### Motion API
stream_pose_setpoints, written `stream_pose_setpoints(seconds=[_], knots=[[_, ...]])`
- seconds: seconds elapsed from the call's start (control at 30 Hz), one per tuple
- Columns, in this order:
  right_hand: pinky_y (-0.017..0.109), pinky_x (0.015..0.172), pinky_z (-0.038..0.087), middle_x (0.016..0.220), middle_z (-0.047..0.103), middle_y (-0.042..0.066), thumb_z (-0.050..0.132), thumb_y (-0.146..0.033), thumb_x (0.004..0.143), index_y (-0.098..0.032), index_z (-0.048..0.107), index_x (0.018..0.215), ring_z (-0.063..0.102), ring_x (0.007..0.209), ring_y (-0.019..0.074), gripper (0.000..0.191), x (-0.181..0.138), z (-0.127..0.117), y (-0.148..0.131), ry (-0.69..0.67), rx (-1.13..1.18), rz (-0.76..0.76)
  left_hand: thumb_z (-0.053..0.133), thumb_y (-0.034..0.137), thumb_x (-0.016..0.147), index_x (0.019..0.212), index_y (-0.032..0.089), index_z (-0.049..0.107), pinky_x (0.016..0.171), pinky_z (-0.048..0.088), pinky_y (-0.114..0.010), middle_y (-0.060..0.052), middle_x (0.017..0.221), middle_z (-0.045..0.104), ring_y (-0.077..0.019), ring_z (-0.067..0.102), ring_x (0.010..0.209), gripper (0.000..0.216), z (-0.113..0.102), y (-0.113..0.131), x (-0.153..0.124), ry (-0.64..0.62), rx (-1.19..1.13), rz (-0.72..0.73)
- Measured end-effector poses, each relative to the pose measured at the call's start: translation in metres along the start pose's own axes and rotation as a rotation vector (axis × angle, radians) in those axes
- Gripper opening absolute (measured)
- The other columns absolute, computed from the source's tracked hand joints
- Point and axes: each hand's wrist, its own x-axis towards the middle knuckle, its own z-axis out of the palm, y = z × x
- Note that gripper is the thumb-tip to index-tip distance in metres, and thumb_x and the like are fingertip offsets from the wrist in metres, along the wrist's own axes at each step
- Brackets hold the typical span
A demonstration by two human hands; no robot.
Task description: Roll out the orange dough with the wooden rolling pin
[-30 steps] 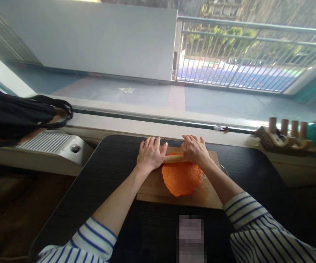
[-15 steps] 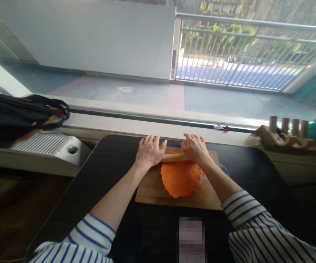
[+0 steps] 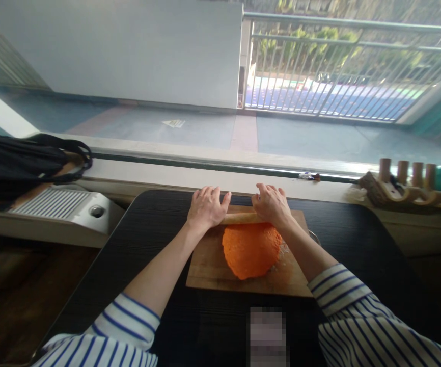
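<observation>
An orange, flat, rounded sheet that looks like dough (image 3: 250,252) lies on a wooden board (image 3: 205,265). Along its far edge is a light wooden rolling pin (image 3: 239,219). My left hand (image 3: 207,208) presses its palm on the pin's left end, fingers stretched out past it and thumb apart. Over the right part lies my right hand (image 3: 271,205), its palm down and its fingers slightly bent, reaching beyond the pin. Both pin ends are hidden under my hands.
The board rests on a dark table (image 3: 159,224) below a window. A black bag (image 3: 18,158) and a white slotted unit (image 3: 58,204) are at left. At right on the sill stands a wooden piece with several pegs (image 3: 404,183). A pixelated patch covers the near table edge.
Both hands and the rolling pin have shifted slightly away from me. The strip of orange that showed beyond the pin is no longer visible. The view has tilted a little.
</observation>
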Motion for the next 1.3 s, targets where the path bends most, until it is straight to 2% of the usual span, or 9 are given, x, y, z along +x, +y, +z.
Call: stream_pose_setpoints(seconds=[0.63,0.87,1.3], knots=[[0.046,0.099,0.026,0.110,0.066,0.014,0.036,-0.021,0.086,-0.016,0.057,0.110,0.053,0.107,0.0257,0.033,0.008,0.000,-0.002,0.026,-0.039,0.013,0.031,0.050,0.092,0.103,0.015,0.064,0.093,0.039,-0.042,-0.013,0.103,0.069,-0.0282,0.060,0.103,0.050,0.003,-0.003,0.021,-0.027,0.002,0.003],[0.046,0.100,0.024,0.111,0.065,0.015,0.036,-0.021,0.086,-0.015,0.056,0.112,0.053,0.107,0.0264,0.033,0.013,0.002,0.000,0.022,-0.038,0.006,0.029,0.050,0.092,0.087,0.015,0.067,0.085,0.042,-0.041,-0.013,0.089,0.071,-0.0277,0.064,0.091,0.052,0.002,-0.003,0.027,-0.044,0.045,0.022],[0.041,0.097,0.026,0.100,0.068,0.012,0.037,-0.019,0.086,-0.015,0.061,0.102,0.055,0.102,0.0246,0.029,0.026,0.006,0.003,0.087,-0.063,-0.001,0.027,0.051,0.092,0.079,0.015,0.069,0.084,0.041,-0.041,-0.014,0.081,0.071,-0.0275,0.065,0.084,0.056,0.007,-0.006,0.044,-0.012,0.076,0.045]])
